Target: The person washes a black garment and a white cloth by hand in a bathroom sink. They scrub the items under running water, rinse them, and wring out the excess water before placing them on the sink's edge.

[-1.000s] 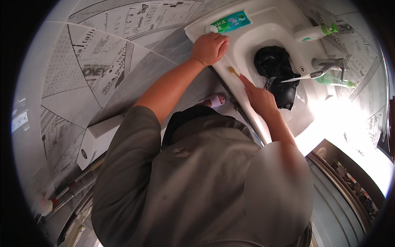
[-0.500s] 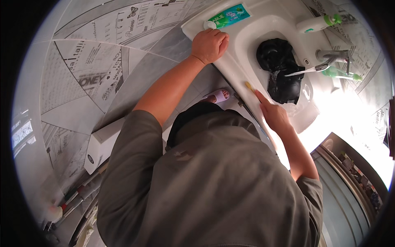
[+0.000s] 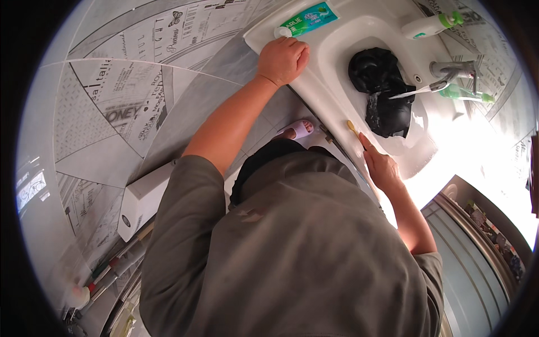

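Note:
My right hand (image 3: 383, 168) is closed round the handle of a toothbrush with a yellow head (image 3: 352, 127), held low over the sink's near rim. My left hand (image 3: 283, 60) makes a fist at the sink's left edge; its palm is hidden. Just beyond the knuckles lies a green and teal toothpaste tube (image 3: 312, 20) with a white cap. In the basin of the white sink (image 3: 314, 73) sits a crumpled, shiny black thing (image 3: 387, 106), whose kind I cannot make out. From the faucet (image 3: 455, 69), a thin stream of water runs onto it.
A white bottle with a green top (image 3: 431, 25) stands at the sink's back corner. Behind the faucet lies a clear green bottle (image 3: 466, 94). Below the sink edge shows a foot in a pale slipper (image 3: 299, 129). At the right is a glass-fronted cabinet (image 3: 466, 236).
My right hand and the toothbrush have moved slightly nearer to me and to the right along the sink rim. My left hand stays at the sink's edge.

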A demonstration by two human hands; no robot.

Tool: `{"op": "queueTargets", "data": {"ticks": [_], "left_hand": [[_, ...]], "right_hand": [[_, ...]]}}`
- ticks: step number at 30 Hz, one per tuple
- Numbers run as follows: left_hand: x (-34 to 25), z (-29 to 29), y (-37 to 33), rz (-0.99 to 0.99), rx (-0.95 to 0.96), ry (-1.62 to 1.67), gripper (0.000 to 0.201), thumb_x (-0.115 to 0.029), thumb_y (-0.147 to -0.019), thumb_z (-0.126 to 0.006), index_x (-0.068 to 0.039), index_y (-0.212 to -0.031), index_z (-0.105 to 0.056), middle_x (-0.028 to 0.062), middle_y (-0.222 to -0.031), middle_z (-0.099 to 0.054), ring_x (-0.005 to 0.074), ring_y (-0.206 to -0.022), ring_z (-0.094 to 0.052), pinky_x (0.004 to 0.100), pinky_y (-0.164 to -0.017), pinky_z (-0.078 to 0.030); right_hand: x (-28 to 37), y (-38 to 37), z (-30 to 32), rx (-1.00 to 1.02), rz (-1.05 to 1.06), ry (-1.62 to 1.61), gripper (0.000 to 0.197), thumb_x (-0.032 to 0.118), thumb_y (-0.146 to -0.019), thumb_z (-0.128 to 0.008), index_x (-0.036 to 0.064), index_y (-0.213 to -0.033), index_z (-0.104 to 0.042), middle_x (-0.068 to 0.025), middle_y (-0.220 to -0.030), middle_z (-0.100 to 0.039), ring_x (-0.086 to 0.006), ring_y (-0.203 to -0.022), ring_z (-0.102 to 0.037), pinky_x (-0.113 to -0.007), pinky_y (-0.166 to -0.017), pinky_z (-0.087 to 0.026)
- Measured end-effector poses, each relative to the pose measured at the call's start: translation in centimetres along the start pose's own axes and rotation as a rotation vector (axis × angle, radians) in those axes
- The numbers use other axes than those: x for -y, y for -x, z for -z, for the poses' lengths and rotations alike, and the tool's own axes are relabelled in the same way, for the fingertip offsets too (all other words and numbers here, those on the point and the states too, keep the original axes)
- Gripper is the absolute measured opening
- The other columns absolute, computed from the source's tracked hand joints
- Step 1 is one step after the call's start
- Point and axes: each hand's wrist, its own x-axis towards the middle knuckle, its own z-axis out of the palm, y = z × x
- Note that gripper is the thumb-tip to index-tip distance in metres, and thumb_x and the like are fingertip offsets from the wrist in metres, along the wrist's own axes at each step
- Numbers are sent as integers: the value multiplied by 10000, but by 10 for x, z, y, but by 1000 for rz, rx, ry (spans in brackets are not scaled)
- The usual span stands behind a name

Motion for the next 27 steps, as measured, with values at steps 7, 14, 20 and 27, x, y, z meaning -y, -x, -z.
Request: {"op": "queueTargets", "data": {"ticks": [7,14,20,27], "left_hand": [[-1,0,-1,9,-16,-9,36,-154,-802,-620,-132,-789,-644,20,-722,-619,244,-683,-593,362,-581,-478],[0,0,0,5,-10,-15,26,-163,-793,-630,-142,-788,-644,19,-727,-617,244,-699,-597,367,-586,-482],[-4,0,0,39,-4,-13,33,-173,-793,-629,-145,-789,-645,17,-734,-618,251,-708,-597,377,-590,-482],[-4,-1,-2,34,-9,-8,50,-176,-800,-623,-137,-781,-646,19,-723,-612,255,-704,-594,380,-600,-483]], "right_hand": [[61,-75,16,-24,-9,-40,463,294,-967,-417,352,-1422,-356,-208,-887,-657,-382,-828,-639,-467,-774,-495],[47,-61,21,54,-69,-138,434,312,-972,-409,346,-1404,-400,-207,-943,-657,-369,-885,-633,-438,-812,-491],[22,-22,7,-2,-63,-50,460,296,-967,-419,337,-1421,-368,-180,-920,-671,-355,-857,-644,-441,-780,-499],[87,-108,12,-106,142,240,453,268,-959,-425,289,-1407,-359,-166,-782,-655,-340,-727,-648,-463,-642,-501]]}}
